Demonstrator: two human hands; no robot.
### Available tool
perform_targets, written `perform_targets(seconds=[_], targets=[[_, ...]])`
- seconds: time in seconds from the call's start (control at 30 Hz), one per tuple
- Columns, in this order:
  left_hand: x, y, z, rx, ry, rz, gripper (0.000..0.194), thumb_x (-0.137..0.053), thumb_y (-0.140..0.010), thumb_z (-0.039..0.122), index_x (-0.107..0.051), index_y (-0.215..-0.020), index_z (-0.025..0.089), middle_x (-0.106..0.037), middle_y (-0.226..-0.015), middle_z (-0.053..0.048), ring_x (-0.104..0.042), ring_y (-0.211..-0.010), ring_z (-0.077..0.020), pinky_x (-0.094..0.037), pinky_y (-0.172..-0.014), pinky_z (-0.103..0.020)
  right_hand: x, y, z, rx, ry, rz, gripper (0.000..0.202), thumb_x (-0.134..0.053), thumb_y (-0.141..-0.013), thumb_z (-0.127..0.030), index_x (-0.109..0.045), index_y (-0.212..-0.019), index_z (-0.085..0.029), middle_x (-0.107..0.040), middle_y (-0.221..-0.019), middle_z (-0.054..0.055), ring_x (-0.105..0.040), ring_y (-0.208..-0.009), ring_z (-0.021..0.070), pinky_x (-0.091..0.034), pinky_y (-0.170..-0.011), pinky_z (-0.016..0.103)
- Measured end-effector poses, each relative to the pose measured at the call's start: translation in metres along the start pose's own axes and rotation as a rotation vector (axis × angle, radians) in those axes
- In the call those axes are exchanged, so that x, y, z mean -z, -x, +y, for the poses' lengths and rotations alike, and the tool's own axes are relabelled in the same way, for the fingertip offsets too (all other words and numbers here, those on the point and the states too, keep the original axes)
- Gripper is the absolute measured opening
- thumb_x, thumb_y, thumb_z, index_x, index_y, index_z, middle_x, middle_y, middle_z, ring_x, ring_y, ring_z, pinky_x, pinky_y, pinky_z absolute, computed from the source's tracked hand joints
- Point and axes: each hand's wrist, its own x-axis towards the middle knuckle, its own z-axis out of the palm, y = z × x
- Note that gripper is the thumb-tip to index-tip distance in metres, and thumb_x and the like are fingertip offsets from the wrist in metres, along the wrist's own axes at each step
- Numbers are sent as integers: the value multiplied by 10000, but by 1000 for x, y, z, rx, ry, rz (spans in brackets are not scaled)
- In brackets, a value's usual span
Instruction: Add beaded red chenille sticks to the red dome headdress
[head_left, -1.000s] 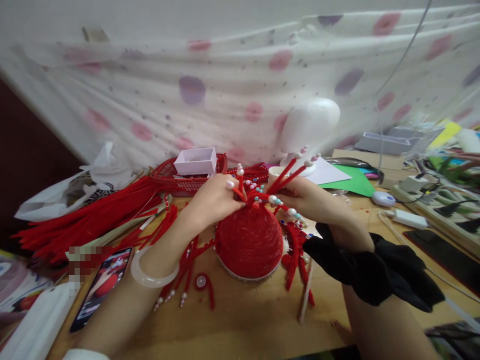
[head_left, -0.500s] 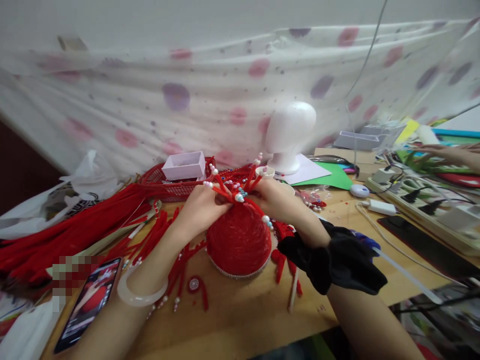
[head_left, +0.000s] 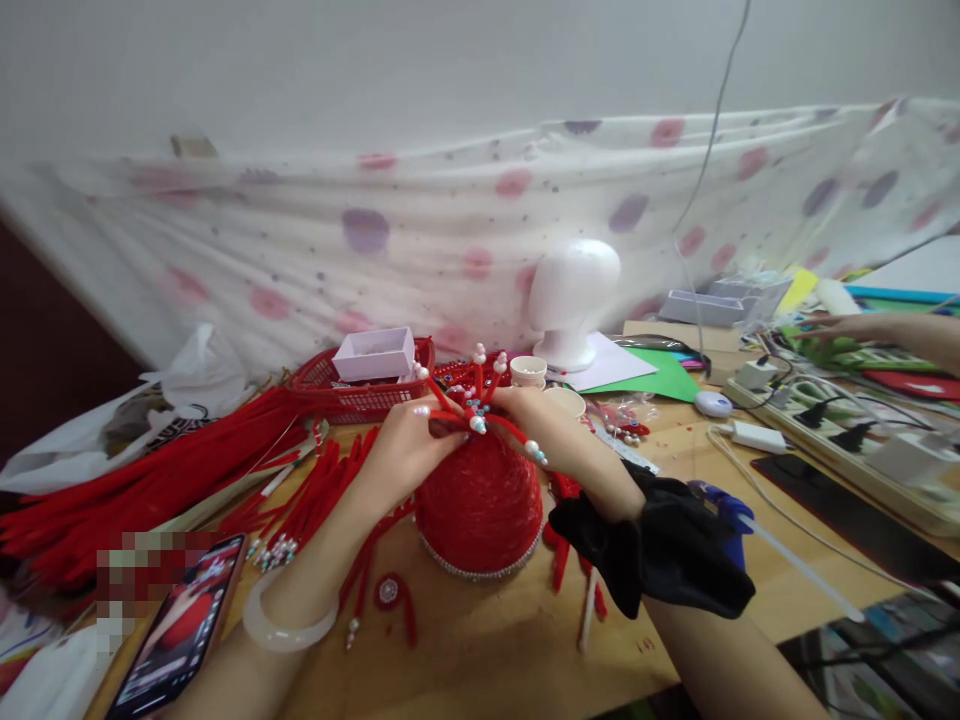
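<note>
A red dome-shaped cap (head_left: 478, 510) with a beaded lower rim stands on the wooden table. At its top is a red beaded ornament (head_left: 475, 408) made of fuzzy stems tipped with white, pink and blue beads. My left hand (head_left: 412, 440) pinches this ornament from the left, fingers closed. From the right, my right hand (head_left: 544, 425) is closed on it too, its fingertips mostly hidden behind the stems. Left of the cap lie loose red stems with bead tips (head_left: 279, 552). A red coil with a round jewel (head_left: 388, 591) rests in front.
Behind are a red basket (head_left: 364, 402) bearing a white box (head_left: 375, 354), and a white foam head (head_left: 574, 300). A phone (head_left: 180, 625) lies at left. On the right are a blue glue gun (head_left: 726, 520), a power strip (head_left: 892, 470) and another person's hand (head_left: 844, 328).
The view has tilted up, so everything sits lower in the picture. The ornament's stems have shifted between my fingers, while both hands stay at the cap's top.
</note>
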Motion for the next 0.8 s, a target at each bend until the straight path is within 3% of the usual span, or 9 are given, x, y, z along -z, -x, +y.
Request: perform_targets(seconds=[0.1, 0.23, 0.43, 0.53, 0.63, 0.8], targets=[[-11, 6, -4, 86, 41, 96, 115, -691, -729, 110, -721, -818, 177, -785, -811, -44, -740, -747, -221, -586, -711, -324, -8, 5, 9, -9, -23, 7, 121, -542, -853, -138, -649, -832, -190, -691, -791, 34, -614, -708, 197, -472, -682, 312], [-23, 24, -11, 117, 110, 229, 87, -682, -759, 130, -694, -831, 179, -779, -807, -48, -737, -723, -201, -607, -692, -316, -17, 8, 21, -16, -79, 58, 167, -491, -864, -151, -639, -924, -200, -704, -942, 55, -645, -870, 221, -495, -775, 344], [-30, 42, -14, 92, 16, 271, 182, -635, -818, 153, -713, -980, 172, -767, -1017, -94, -717, -945, -237, -568, -912, -421, -20, 11, 20, 0, -172, 70, 114, -530, -853, -229, -636, -895, -214, -693, -874, 38, -642, -874, 247, -502, -815, 382], [-32, 43, -14, 53, -77, 287, 219, -633, -830, 162, -709, -1034, 186, -750, -1098, -92, -686, -1051, -249, -528, -986, -433, -24, 14, 16, -27, -211, 142, 119, -523, -853, -229, -631, -903, -228, -687, -881, 33, -635, -908, 253, -496, -857, 396], [-35, 43, -13, 30, -126, 295, 272, -615, -836, 153, -699, -1092, 191, -734, -1162, -92, -669, -1111, -250, -511, -1019, -432, -27, 18, 13, -64, -232, 202, 109, -520, -862, -257, -626, -875, -243, -683, -868, 39, -631, -898, 263, -501, -850, 408], [-33, 46, -15, 33, -155, 282, 271, -600, -846, 202, -693, -1099, 175, -730, -1167, -113, -665, -1109, -271, -502, -1022, -470, -26, 19, 12, -111, -282, 190, 105, -546, -847, -295, -583, -762, -246, -639, -734, 29, -617, -783, 251, -523, -733, 376]])
